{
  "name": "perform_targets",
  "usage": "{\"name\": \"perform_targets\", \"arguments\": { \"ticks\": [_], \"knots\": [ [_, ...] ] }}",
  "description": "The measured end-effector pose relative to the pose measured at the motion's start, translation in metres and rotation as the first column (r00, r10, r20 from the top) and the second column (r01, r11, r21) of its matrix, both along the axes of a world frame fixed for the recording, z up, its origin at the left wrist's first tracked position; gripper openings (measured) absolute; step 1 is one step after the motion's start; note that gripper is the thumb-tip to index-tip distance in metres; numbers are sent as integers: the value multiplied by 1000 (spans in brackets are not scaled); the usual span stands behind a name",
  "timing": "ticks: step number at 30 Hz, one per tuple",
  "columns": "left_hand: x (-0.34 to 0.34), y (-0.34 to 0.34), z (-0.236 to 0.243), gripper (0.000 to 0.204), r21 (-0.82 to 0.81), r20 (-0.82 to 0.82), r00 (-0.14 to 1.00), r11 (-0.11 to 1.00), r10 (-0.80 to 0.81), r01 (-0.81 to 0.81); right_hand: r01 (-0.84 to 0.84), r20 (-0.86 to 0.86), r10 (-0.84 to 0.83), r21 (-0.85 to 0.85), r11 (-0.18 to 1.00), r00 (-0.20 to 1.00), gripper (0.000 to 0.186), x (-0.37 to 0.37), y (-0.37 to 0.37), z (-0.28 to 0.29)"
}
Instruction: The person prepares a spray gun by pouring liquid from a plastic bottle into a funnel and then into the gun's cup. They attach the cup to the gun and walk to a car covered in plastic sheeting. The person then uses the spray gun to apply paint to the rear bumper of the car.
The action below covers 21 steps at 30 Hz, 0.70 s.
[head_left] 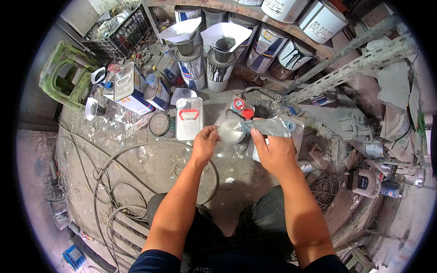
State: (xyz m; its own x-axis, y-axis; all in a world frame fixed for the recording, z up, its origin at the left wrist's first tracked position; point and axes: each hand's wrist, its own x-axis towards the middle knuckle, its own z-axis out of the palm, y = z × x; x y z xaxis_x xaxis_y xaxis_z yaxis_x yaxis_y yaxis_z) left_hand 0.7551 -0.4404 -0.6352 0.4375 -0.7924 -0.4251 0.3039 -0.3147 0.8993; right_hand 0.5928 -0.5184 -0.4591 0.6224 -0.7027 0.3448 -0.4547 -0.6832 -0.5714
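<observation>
A clear plastic cup (232, 132) with pale liquid in it sits in front of me, above a metal can with a red cap (238, 104). My left hand (206, 144) pinches the cup's rim from the left. My right hand (276, 152) is closed around a long grey, paint-smeared piece (269, 127), whose exact kind I cannot make out. Its left end reaches the cup's right rim. Left of the cup stands a rectangular metal can with a red handle (189, 119). Another metal can (298, 136) is partly hidden under my right hand.
Paint cans (221, 69) topped with paper funnels stand ahead, below a shelf (255, 14). Rectangular solvent cans (129, 88) and a green stool (68, 75) are at the left. A hose (104, 166) loops across the floor. A metal post (350, 68) slants at the right.
</observation>
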Motion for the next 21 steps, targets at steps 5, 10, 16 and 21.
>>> {"name": "perform_targets", "arguments": {
  "ticks": [5,10,16,21],
  "knots": [
    [0,-1,1,24,-4,13,1000,1000,-14,14,170,-7,-171,175,970,985,23,-1,12,-31],
    [1,0,0,24,-14,12,1000,1000,-12,12,198,41,-205,135,971,978,22,4,19,-19],
    [1,0,-4,23,-5,17,1000,1000,-8,8,67,7,-67,41,997,998,21,2,6,11],
    [1,0,-7,23,-16,6,1000,1000,-5,5,69,10,-69,9,998,998,21,-3,3,-20]
  ]
}}
